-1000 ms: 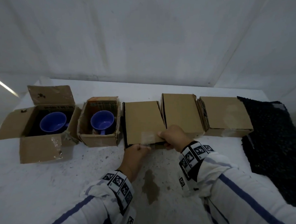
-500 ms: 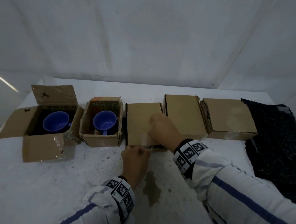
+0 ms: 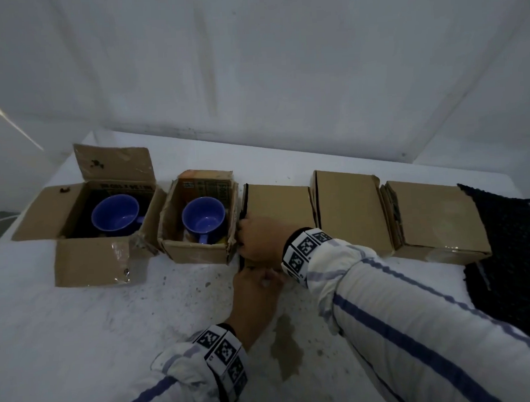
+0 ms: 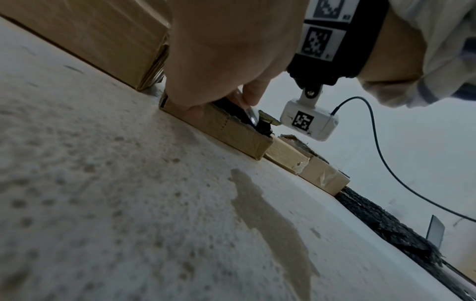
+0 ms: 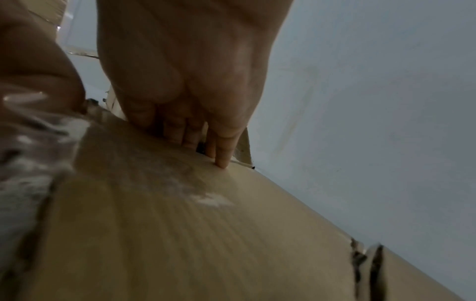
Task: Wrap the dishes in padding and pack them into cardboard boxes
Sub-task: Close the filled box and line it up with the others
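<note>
Since a second ago the right hand (image 3: 261,239) has slid from the near right corner of the middle box (image 3: 277,204) across its lid to the left edge, fingers now hooked over that edge next to the small open box (image 3: 198,250) holding a blue mug (image 3: 204,218). Left hand (image 3: 256,289) stays at the middle box's near face, pinching the front lip. To close it well, I judge: press the lid flat, tuck any black padding (image 4: 257,124) showing at the seam, then smooth the tape. A second mug (image 3: 115,213) waits in the far-left open box (image 3: 86,265).
</note>
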{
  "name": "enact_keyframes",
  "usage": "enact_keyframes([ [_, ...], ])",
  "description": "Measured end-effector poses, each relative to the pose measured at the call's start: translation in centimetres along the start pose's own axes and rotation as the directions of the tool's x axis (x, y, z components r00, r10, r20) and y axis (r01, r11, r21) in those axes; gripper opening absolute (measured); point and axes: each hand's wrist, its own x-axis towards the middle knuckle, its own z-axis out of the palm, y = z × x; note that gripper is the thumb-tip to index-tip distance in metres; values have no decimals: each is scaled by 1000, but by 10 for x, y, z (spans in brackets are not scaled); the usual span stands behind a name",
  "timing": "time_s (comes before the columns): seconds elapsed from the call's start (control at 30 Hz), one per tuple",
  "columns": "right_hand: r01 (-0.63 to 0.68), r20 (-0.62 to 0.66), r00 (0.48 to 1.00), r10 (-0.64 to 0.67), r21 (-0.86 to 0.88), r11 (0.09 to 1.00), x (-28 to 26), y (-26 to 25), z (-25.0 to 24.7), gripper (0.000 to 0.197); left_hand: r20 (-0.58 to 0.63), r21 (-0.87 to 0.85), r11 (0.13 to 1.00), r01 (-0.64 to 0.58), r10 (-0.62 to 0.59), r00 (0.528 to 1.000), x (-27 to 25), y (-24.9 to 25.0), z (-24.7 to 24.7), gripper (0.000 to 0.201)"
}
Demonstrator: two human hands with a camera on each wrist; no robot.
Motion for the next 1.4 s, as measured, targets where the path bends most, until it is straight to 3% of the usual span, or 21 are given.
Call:
enact_keyframes([
  [0.07,-9,11,1000,8,89,996,1,-3,4,35,-1,-5,1000,-10,10,1000,0,5,-2,35],
  [0.27,58,-140,989,-55,19,998,-1,6,10,46,-20,4,1000,-27,28,999,-2,-2,0,26],
  [0.33,67,-130,990,-63,24,997,3,9,10,49,3,37,999,-23,23,1000,0,0,-3,24],
  [0.5,93,-207,973,-103,-55,994,5,11,5,44,30,54,998,-24,22,999,3,-2,-7,24],
  [0.67,-14,-206,978,28,69,998,17,20,9,62,53,16,1000,2,-3,999,3,-9,-8,22],
  [0.77,-19,-200,980,27,41,999,17,23,13,70,56,14,1000,12,-12,998,5,-13,-5,22],
  [0.87,-2,-192,981,4,10,1000,9,27,10,68,38,18,999,33,-34,999,4,-15,-4,26],
  [1.0,-126,-237,963,126,12,992,-1,22,17,61,53,60,996,67,-70,996,6,-14,-5,26],
  [1.1,-194,-202,958,202,58,979,1,16,15,64,94,92,992,90,-98,991,5,-13,-8,29],
  [1.23,-227,-134,961,243,122,966,2,18,6,68,48,66,992,108,-111,993,-2,-7,-11,10],
  [1.4,-232,-209,950,234,32,972,4,13,11,57,52,95,992,79,-84,995,2,-5,-10,16],
])
